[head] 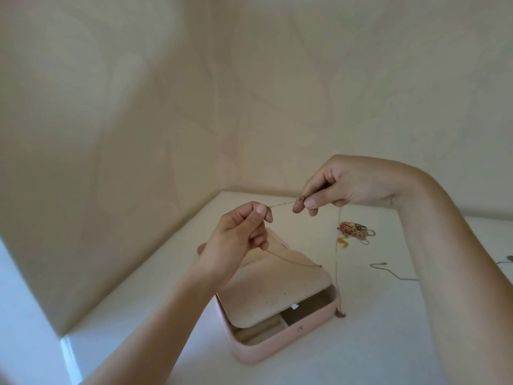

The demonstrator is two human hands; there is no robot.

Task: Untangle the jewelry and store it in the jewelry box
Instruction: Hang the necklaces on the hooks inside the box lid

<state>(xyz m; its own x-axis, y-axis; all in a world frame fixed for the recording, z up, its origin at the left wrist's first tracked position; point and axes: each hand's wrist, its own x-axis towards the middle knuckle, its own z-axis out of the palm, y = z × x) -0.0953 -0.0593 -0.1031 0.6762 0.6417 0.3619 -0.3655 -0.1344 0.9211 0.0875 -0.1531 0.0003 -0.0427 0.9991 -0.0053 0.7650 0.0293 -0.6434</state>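
Note:
A thin gold chain (281, 203) is stretched in the air between my two hands. My left hand (238, 232) pinches one end with thumb and forefinger, and a loose length trails below it over the box. My right hand (341, 184) pinches the other end, from which a long strand (337, 259) hangs down to the table beside the box. The pink jewelry box (266, 348) lies open below my hands, with a beige inner flap (277, 290) partly covering its compartments. A tangled heap of colourful jewelry (354, 230) lies on the white table behind the box.
A thin grey chain (394, 272) lies on the table (388, 343) to the right of the box. Beige patterned walls close in at the back and left, meeting in a corner. The table's left edge runs along the lower left.

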